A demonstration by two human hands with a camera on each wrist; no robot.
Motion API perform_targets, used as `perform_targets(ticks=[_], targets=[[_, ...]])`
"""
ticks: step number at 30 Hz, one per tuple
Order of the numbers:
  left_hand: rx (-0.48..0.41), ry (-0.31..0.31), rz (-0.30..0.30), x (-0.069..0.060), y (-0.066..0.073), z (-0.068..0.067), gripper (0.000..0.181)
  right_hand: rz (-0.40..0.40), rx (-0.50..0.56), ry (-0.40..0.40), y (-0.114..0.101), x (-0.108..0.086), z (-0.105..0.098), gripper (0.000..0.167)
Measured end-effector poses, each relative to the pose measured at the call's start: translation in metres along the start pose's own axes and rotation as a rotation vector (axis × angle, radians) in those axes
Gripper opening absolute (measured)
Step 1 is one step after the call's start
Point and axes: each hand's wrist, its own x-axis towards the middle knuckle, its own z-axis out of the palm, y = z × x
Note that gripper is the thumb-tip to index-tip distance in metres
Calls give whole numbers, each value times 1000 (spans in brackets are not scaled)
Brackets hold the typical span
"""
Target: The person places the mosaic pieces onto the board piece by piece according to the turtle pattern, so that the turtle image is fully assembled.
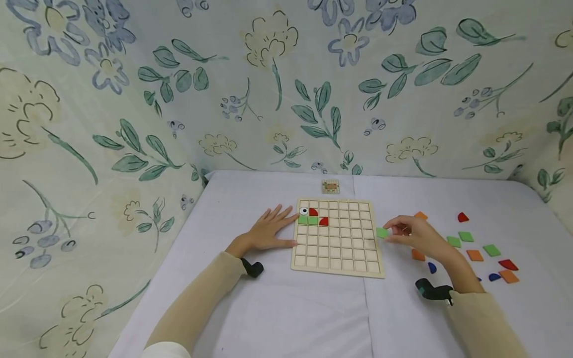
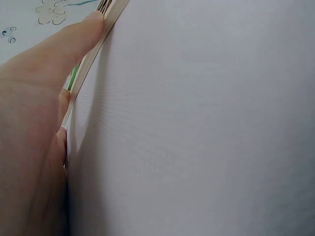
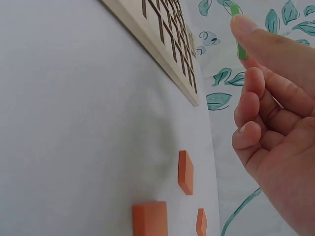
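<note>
Sleeves (image 1: pixel 197 301) foremost, green tile (image 1: pixel 382 232) in right hand (image 1: pixel 420 235).

I have both arms reaching forward, the left arm (image 1: pixel 199 296) angled inward to the right and the right arm (image 1: pixel 485 320) angled inward to the left. On my head view the left hand (image 1: pixel 268 231) shows its back — fingers spread, thumb (image 2: pixel 59 49) stretched out straight to the side. My right hand (image 1: pixel 416 233) bends inward at the wrist — thumb (image 3: pixel 275 46) and forefinger pinched, the other fingers curled toward the palm.
</note>
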Motion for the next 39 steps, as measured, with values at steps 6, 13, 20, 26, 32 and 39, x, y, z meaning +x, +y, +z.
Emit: perform_targets(ticks=[6,13,20,26,32,39], targets=[[-3,-3,0,0,-1,-1,93,9,53,-34,-8,18,6,28],[12,1,-1,0,1,-1,92,-20,118,-68,-13,38,15,26],[6,-4,-11,0,3,-3,91,-50,137,-64,-16,56,29,26],[-19,9,3,2,-2,2,92,-50,164,-55,-21,70,40,28],[-33,-4,7,-2,4,-4,93,-42,198,-51,-26,77,50,30],[-26,23,13,2,-3,3,95,2,213,-35,-29,87,60,26]])
